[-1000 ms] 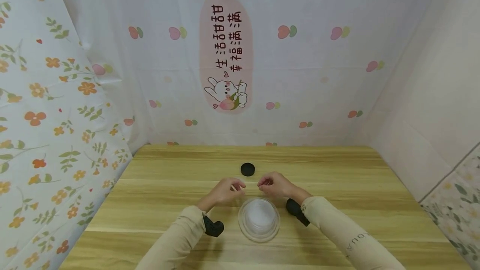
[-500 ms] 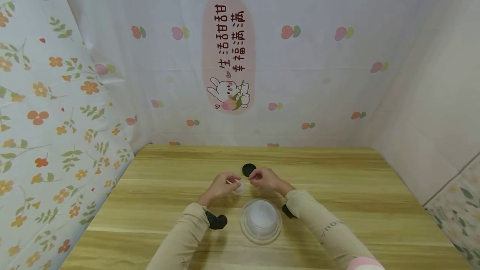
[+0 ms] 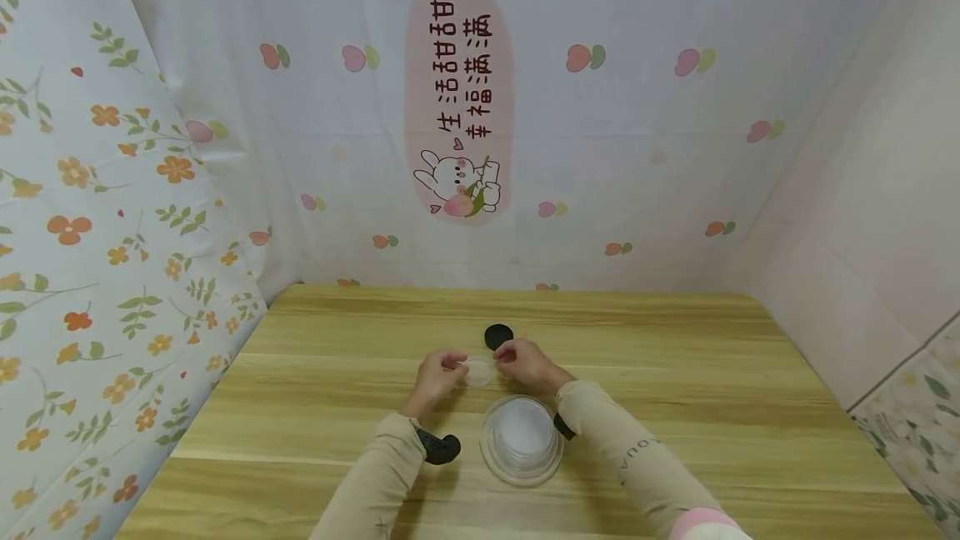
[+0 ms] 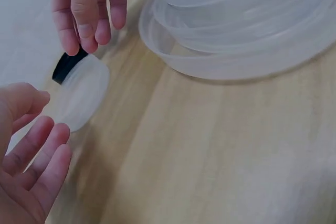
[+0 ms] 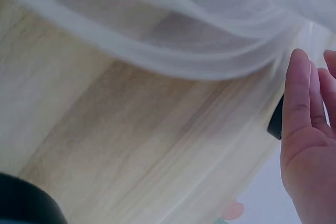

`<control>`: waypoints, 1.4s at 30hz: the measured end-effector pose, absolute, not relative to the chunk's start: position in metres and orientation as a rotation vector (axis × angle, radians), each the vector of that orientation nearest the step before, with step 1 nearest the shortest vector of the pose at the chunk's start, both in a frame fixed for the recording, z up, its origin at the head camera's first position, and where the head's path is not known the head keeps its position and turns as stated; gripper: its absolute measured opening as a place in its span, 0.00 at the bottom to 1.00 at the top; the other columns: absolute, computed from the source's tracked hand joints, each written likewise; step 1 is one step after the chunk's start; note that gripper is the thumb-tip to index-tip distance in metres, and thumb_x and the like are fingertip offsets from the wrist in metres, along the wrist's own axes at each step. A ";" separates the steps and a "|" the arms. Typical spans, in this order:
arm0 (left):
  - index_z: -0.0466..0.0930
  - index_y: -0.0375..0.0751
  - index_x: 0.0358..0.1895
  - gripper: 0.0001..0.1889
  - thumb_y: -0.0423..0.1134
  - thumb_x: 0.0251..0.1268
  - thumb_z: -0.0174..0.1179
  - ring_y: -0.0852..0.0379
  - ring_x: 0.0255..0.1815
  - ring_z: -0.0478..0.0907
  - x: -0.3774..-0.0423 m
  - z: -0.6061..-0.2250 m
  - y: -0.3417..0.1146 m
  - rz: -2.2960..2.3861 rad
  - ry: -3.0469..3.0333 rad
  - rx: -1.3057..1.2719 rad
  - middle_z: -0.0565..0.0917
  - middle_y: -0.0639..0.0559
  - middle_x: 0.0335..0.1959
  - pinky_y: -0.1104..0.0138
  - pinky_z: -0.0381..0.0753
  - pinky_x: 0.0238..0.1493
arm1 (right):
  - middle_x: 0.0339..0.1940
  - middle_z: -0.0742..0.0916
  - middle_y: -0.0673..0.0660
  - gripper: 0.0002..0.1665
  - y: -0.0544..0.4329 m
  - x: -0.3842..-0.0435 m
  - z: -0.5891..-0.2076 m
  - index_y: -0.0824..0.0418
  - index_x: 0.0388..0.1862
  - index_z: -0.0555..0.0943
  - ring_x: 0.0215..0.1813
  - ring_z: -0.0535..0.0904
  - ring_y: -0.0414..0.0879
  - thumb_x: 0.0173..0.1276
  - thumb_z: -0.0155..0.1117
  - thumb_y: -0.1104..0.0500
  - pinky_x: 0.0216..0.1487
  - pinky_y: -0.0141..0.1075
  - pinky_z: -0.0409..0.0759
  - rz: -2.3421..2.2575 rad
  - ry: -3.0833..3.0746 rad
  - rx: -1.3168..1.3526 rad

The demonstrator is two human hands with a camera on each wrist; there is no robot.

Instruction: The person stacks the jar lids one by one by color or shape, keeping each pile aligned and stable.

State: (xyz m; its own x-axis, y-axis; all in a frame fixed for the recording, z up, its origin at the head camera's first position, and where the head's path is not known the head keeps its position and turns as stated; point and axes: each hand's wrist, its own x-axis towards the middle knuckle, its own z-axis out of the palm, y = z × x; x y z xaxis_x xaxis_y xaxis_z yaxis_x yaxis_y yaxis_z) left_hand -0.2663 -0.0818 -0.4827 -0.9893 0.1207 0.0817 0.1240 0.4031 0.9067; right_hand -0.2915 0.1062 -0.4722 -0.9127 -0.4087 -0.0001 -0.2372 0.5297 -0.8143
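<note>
A small clear round lid (image 3: 478, 372) lies flat on the wooden table between the two hands, beside a black round disc (image 3: 498, 337). My left hand (image 3: 439, 375) is at the lid's left edge; in the left wrist view its fingers (image 4: 55, 153) are loosely bent, fingertips right by the rim. My right hand (image 3: 527, 363) is at the lid's right side, with relaxed fingers (image 5: 297, 90) pointing toward it and nothing gripped. Nearer the body stands a stack of clear round plastic pieces (image 3: 522, 440), smaller ones on top of a wide rimmed base (image 4: 181, 66).
The wooden table (image 3: 337, 332) ends at a patterned cloth backdrop (image 3: 637, 173). A floral cloth (image 3: 135, 273) hangs on the left. Black wrist devices (image 3: 438, 447) sit at both wrists, the right one close beside the stack.
The small clear lid now shows flat between the hands, where the left hand partly covered it half a second ago. The left hand has drawn back left; the right has shifted left toward the lid.
</note>
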 end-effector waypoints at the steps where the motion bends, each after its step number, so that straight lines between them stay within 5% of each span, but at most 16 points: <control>1: 0.77 0.25 0.40 0.11 0.27 0.52 0.57 0.51 0.31 0.75 -0.266 -0.484 -0.081 -1.695 -2.627 -0.220 0.78 0.43 0.28 0.69 0.75 0.27 | 0.29 0.80 0.57 0.09 0.106 -0.291 -0.473 0.74 0.38 0.76 0.28 0.74 0.42 0.58 0.56 0.71 0.28 0.29 0.74 -1.316 2.574 -0.541; 8: 0.76 0.25 0.40 0.12 0.28 0.51 0.59 0.49 0.31 0.77 -0.263 -0.493 -0.078 -1.700 -2.590 -0.139 0.80 0.40 0.29 0.67 0.76 0.29 | 0.33 0.80 0.59 0.13 0.106 -0.289 -0.476 0.75 0.43 0.75 0.35 0.75 0.45 0.57 0.56 0.72 0.34 0.32 0.76 -1.312 2.537 -0.489; 24: 0.77 0.23 0.38 0.13 0.26 0.47 0.59 0.60 0.24 0.75 -0.263 -0.498 -0.072 -1.836 -2.560 -0.075 0.79 0.45 0.25 0.70 0.77 0.25 | 0.32 0.81 0.58 0.13 0.117 -0.285 -0.475 0.74 0.43 0.76 0.34 0.75 0.44 0.57 0.57 0.71 0.33 0.31 0.75 -1.277 2.537 -0.561; 42: 0.78 0.23 0.37 0.11 0.24 0.46 0.58 0.60 0.24 0.75 -0.258 -0.499 -0.067 -1.799 -2.536 -0.079 0.80 0.44 0.25 0.71 0.76 0.24 | 0.32 0.81 0.59 0.14 0.114 -0.283 -0.472 0.75 0.43 0.77 0.34 0.75 0.44 0.57 0.58 0.70 0.33 0.31 0.75 -1.277 2.561 -0.557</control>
